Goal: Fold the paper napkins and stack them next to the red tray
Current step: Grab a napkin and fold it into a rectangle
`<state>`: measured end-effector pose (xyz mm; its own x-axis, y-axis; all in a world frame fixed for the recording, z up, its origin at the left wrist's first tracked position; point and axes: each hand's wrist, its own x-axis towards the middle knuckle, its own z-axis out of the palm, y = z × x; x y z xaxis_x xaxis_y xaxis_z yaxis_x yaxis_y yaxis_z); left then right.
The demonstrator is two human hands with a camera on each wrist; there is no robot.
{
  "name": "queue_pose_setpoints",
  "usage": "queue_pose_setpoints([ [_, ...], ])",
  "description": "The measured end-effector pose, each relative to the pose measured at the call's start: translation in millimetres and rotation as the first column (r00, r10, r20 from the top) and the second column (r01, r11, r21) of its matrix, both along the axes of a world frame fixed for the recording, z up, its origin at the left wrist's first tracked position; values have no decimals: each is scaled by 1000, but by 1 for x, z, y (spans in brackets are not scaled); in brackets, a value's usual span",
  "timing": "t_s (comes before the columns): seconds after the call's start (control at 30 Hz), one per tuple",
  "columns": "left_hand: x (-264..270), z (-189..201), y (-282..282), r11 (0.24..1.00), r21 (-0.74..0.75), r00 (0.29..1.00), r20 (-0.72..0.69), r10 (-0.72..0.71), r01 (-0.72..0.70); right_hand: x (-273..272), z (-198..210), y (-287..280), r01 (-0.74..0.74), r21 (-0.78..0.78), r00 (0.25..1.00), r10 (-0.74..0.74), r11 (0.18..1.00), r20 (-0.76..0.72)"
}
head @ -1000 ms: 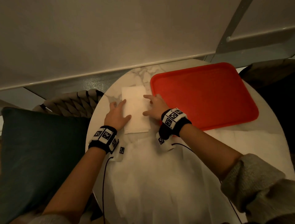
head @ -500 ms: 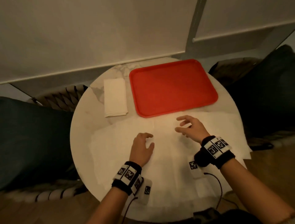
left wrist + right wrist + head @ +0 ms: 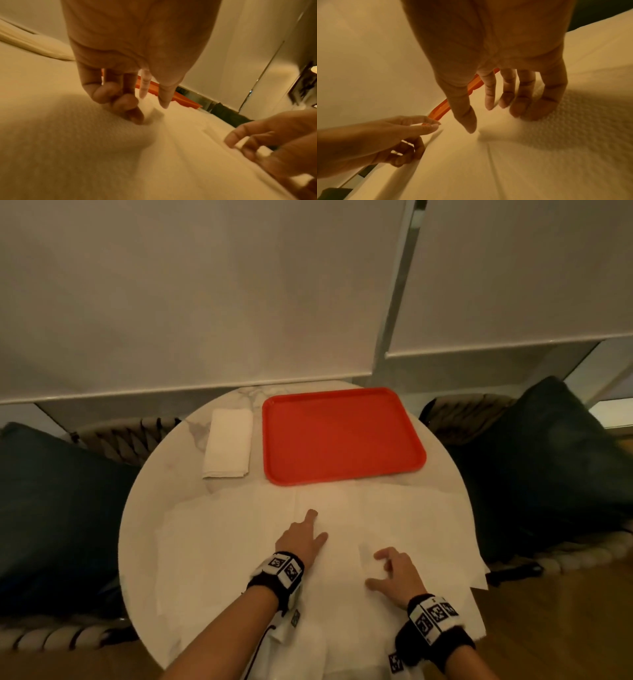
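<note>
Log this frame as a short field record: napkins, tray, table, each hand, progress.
folded napkins: a white stack lying just left of the red tray, apart from it
unfolded napkins: several sheets spread flat over the near half of the round table, some hanging over its edge
left hand: on a sheet, index finger extended, other fingers curled
right hand: fingers spread, fingertips touching a sheet; no pinch visible
tray contents: nothing on it
progress: part stacked, sheets left to fold

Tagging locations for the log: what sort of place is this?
Probably a café or lounge seating corner: a small round marble table, a red tray, and woven chairs with dark cushions.
</note>
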<state>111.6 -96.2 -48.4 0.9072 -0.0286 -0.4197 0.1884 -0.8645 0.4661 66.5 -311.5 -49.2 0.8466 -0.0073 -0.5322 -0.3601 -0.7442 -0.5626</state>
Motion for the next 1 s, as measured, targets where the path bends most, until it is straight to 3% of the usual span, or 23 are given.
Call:
queue_pose_setpoints([
  [0.27,8,4,10,981,-191,999,29,28,-22,3,-8,-9,-19,48,1000,18,999,18],
  [0.4,2,-4,9,989,-146,997,-68,-26,16,4,-11,-9,-17,57,999,15,998,37],
  [0.83,4,-3,3,998,-58,996,-87,16,-21,-1,-14,-11,-3,46,996,-1,999,87],
  [1.0,-2,14,3,970,-234,997,-59,53,-66,3,-9,-14,-21,46,997,18,999,75],
])
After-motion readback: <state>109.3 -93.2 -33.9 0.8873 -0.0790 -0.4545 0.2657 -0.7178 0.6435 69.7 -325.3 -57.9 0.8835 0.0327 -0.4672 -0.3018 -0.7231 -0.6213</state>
